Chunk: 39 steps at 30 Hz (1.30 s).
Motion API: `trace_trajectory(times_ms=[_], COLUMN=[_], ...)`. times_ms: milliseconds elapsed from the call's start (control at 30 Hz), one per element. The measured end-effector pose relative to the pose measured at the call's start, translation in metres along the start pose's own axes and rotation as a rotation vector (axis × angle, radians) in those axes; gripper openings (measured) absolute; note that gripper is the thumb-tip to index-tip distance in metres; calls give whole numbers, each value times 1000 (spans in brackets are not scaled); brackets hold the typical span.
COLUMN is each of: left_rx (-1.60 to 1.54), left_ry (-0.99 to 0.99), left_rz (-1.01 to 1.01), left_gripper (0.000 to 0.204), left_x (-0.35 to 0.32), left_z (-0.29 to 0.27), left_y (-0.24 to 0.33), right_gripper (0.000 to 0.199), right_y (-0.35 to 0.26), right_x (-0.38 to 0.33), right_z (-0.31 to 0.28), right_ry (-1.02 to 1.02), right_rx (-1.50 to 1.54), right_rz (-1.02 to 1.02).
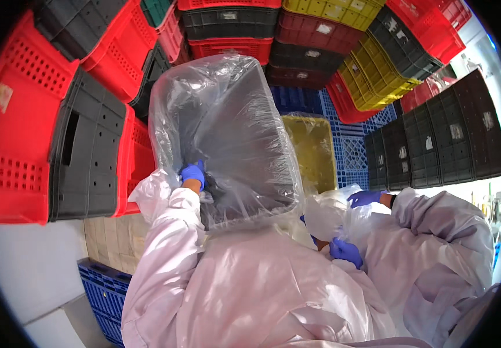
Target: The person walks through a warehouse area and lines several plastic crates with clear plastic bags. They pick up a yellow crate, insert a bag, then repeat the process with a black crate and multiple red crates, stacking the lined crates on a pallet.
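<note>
A large crate lined with a clear plastic liner (242, 124) stands in front of me, its film draped over the rim. At the liner's near left side is my left hand (192, 174) in a blue glove, its fingers curled on the loose film. My right hand (302, 219) shows only as a bit of blue glove by the crate's near right corner; plastic and another glove hide its fingers. Beside me on the right, a co-worker's gloved hands, one upper (365, 199) and one lower (346, 253), hold a crumpled clear plastic bag (329, 211).
Red crates (24, 110) and dark grey crates (88, 145) are stacked at the left, with more stacks behind. A yellow crate (309, 152) stands right of the lined one, on blue pallets (352, 142). Dark crates (436, 136) rise at the right. Another blue pallet (104, 296) is at lower left.
</note>
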<state>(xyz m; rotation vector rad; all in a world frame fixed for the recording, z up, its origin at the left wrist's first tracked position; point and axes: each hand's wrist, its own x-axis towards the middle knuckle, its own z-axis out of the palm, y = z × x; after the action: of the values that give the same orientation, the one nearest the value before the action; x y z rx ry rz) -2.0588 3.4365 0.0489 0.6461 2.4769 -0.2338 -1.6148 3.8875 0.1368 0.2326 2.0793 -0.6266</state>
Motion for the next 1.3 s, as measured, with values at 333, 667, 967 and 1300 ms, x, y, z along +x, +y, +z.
trace_trajectory(times_ms=[333,667,967,1300], left_rx=[-393,-977,-1482,-971], left_ry=[466,232,292,374], left_rz=[379,-97,199,329], left_gripper=[30,50,45,39], left_x=[-130,-141,-156,-154], left_z=[-164,-61,-75,-99], left_y=[13,-126,-71,107], right_gripper=[52,47,37,36], right_y=[-171,-277,-275,-65], right_x=[96,108,79,45], right_z=[-12,-116,-137,-80], right_ry=[980,990,1126,1015], right_rx=[1797,561,485,979], right_rz=[-181,-21,-23,180])
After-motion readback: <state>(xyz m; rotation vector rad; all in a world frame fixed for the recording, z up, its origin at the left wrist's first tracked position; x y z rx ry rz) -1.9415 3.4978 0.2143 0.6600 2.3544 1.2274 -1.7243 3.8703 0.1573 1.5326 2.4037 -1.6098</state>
